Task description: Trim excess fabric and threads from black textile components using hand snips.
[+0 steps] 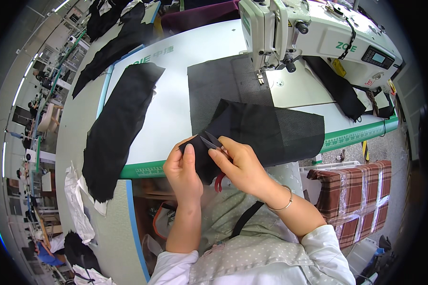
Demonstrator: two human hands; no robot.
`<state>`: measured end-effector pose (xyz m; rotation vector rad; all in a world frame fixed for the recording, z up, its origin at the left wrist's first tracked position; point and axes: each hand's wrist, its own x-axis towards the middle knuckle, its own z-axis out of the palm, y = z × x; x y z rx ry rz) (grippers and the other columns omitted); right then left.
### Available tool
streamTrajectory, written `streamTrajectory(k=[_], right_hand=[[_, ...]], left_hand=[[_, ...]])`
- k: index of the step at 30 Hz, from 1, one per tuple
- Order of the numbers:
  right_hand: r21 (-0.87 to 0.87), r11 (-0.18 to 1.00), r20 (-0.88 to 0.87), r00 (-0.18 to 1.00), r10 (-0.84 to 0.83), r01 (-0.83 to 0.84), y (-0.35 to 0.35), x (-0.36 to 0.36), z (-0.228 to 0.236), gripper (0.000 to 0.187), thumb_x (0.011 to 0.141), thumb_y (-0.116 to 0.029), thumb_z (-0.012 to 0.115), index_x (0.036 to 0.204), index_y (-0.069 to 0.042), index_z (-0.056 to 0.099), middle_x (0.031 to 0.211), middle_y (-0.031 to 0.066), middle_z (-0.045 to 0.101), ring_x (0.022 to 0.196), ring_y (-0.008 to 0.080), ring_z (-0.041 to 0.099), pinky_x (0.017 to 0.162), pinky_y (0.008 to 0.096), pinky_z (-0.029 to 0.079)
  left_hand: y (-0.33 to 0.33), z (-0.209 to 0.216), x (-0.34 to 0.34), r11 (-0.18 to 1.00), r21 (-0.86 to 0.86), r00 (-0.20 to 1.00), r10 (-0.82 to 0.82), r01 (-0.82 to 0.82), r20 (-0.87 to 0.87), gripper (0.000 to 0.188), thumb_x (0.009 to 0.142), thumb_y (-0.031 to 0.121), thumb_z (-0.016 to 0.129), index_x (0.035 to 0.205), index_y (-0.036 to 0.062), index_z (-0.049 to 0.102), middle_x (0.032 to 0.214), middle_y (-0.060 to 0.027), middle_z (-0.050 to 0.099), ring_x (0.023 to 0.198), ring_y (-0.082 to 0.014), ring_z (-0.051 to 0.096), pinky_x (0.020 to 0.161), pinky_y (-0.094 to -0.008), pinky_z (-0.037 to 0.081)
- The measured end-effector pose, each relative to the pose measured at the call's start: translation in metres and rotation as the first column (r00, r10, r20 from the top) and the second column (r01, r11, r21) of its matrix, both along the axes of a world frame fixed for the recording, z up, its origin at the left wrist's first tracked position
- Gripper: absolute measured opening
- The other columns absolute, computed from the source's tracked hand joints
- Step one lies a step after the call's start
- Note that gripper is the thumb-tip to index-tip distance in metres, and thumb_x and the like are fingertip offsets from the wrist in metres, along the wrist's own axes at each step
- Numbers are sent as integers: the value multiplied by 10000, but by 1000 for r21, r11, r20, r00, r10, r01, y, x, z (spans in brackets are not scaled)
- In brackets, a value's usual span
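Observation:
My left hand [184,170] pinches the edge of a black fabric piece [257,122] between thumb and fingers. My right hand [240,164] is closed on a pair of scissors [208,143], their pointed blades parted against the cloth close to my left fingertips. A red loop, seemingly their handle, shows below my right hand. The black fabric drapes over the table's front edge and partly covers a dark mesh panel [209,78]. Part of that panel reaches under the presser foot [260,78] of the white sewing machine [314,33].
A long black fabric strip [119,123] lies left on the white table [164,95], overhanging its green front edge. More black cloth [335,90] rests right of the needle. White scraps [76,199] hang at the left. A plaid-covered box [354,199] stands low on the right.

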<state>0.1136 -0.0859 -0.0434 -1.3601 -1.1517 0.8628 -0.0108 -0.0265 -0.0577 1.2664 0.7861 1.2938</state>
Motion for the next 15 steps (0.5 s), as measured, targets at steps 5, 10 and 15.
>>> streamTrajectory(k=[5, 10, 15], right_hand=[[1, 1000, 20, 1000, -7, 7, 1, -1, 0, 263, 929, -144, 570, 768, 12, 430, 558, 60, 415, 527, 87, 340, 459, 286, 327], [70, 997, 85, 995, -45, 39, 0, -3, 0, 250, 918, -124, 581, 774, 15, 432, 549, 92, 422, 491, 128, 340, 451, 301, 328], [80, 996, 78, 996, -43, 37, 0, -2, -2, 249, 918, -123, 581, 776, 17, 432, 548, 99, 427, 484, 140, 344, 447, 305, 327]], left_hand=[[0, -1, 0, 1000, -3, 1000, -7, 7, 5, 193, 940, 99, 540, 994, -68, 620, 913, -64, 645, 808, -80, 574, 743, -225, 470], [1, 1, 4, 1000, 6, 999, -2, 1, 40, 118, 934, 70, 567, 964, -36, 608, 902, -70, 651, 774, -93, 602, 715, -220, 491], [1, 2, 3, 999, -32, 998, -15, 17, 60, 154, 920, 69, 581, 995, -58, 624, 897, -66, 654, 792, -88, 589, 738, -225, 479]])
